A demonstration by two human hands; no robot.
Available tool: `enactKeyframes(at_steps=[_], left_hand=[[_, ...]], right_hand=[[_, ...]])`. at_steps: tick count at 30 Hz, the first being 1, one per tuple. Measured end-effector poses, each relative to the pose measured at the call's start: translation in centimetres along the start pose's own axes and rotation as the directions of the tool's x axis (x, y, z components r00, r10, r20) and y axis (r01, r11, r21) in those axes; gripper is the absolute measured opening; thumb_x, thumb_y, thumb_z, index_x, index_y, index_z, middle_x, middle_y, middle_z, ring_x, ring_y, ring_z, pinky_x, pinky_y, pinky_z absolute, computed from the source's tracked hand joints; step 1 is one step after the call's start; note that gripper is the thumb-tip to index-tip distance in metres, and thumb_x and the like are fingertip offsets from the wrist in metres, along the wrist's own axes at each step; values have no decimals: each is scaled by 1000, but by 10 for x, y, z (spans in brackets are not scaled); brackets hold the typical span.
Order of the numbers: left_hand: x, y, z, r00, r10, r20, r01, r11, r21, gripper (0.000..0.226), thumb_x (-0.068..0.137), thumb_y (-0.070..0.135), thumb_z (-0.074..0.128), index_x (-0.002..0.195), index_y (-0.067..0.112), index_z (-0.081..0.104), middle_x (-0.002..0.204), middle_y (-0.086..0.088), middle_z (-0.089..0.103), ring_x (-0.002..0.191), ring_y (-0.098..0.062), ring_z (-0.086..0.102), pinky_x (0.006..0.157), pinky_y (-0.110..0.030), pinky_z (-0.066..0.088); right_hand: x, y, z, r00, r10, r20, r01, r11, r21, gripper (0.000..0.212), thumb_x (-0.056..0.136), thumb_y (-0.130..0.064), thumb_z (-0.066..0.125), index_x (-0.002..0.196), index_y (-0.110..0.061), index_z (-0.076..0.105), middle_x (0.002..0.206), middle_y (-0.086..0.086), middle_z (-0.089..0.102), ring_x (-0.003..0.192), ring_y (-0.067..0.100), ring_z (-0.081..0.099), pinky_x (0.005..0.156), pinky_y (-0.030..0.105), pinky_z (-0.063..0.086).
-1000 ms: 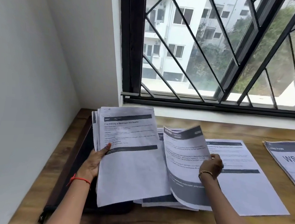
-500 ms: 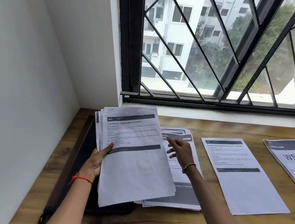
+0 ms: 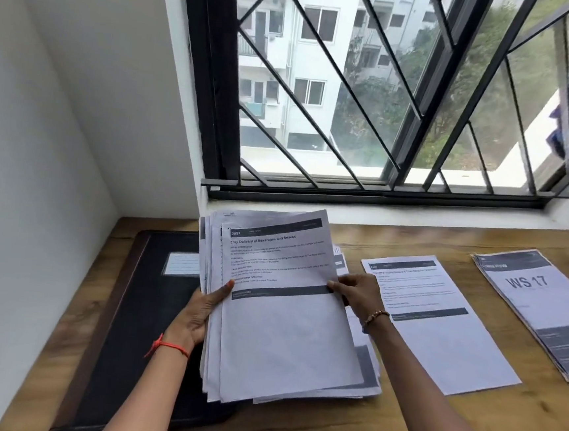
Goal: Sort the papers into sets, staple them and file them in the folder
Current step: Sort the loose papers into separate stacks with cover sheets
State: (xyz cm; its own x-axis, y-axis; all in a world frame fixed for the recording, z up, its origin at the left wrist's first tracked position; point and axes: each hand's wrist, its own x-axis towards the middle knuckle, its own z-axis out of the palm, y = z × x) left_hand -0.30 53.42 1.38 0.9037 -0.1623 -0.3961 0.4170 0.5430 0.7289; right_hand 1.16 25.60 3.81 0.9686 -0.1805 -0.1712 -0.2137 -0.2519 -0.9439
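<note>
My left hand (image 3: 203, 311) grips the left edge of a thick stack of printed papers (image 3: 280, 325), held tilted above the desk. Its top sheet is headed "Tray Delivery of Beverages and Snacks". My right hand (image 3: 355, 290) pinches the right edge of that top sheet. Under the held stack a flat pile of sorted papers (image 3: 367, 370) lies on the desk, mostly hidden. A single sheet (image 3: 438, 332) lies to the right of it. Further right lies a set with "WS 17" on its cover (image 3: 543, 306). A black folder (image 3: 151, 306) lies shut at the left, partly under the stack.
The wooden desk (image 3: 463, 430) fills a corner: white wall on the left, a windowsill and barred window (image 3: 355, 101) behind. No stapler is in view.
My right hand laid a sheet down on the middle pile, then moved left and took hold of the right edge of the held stack's top sheet. The left hand kept its grip.
</note>
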Motion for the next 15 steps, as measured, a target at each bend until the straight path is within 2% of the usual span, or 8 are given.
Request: enactKeyframes(at_steps=[3, 5, 8, 10, 12, 15], left_hand=[[13, -10, 21, 999, -33, 42, 33, 999, 1, 38, 88, 4, 53, 125, 3, 54, 119, -21, 62, 101, -32, 65, 82, -49, 54], [23, -18, 34, 997, -59, 56, 59, 998, 4, 42, 84, 5, 57, 126, 2, 54, 121, -22, 61, 102, -34, 64, 84, -51, 53], [34, -28, 53, 995, -83, 46, 81, 995, 50, 81, 56, 16, 88, 127, 1, 53, 122, -23, 60, 105, -36, 62, 82, -51, 54], [41, -37, 65, 993, -109, 43, 104, 990, 98, 96, 32, 23, 97, 117, -1, 60, 111, -22, 66, 92, -33, 68, 73, -46, 57], [49, -46, 77, 990, -128, 58, 121, 986, 115, 91, 24, 24, 97, 106, -2, 65, 102, -22, 69, 84, -31, 70, 67, -43, 58], [54, -57, 96, 990, -124, 66, 114, 984, 134, 84, 27, 25, 97, 102, 0, 68, 104, -23, 68, 85, -34, 69, 71, -46, 58]], right_hand=[[2, 7, -27, 996, -7, -92, 5, 1000, -21, 25, 74, -3, 72, 54, -17, 65, 61, 8, 59, 59, 19, 50, 56, 28, 40], [5, 15, -50, 990, 4, -143, -9, 999, -34, 29, 75, -3, 70, 52, -18, 63, 58, 5, 58, 58, 16, 49, 57, 26, 39], [12, 28, -90, 969, 45, -244, -62, 996, -64, 32, 76, 1, 68, 50, -15, 57, 53, 2, 52, 55, 14, 45, 51, 22, 36], [18, 40, -121, 939, 60, -339, -105, 988, -114, 29, 77, 2, 66, 52, -8, 56, 56, 5, 51, 61, 17, 45, 53, 23, 33], [23, 53, -150, 896, 89, -435, -167, 976, -143, 17, 80, 2, 61, 64, 1, 59, 68, 9, 52, 70, 18, 45, 57, 27, 33], [27, 71, -189, 821, 122, -557, -265, 947, -183, 23, 87, 2, 51, 64, 0, 51, 79, 15, 50, 78, 22, 45, 68, 28, 31]])
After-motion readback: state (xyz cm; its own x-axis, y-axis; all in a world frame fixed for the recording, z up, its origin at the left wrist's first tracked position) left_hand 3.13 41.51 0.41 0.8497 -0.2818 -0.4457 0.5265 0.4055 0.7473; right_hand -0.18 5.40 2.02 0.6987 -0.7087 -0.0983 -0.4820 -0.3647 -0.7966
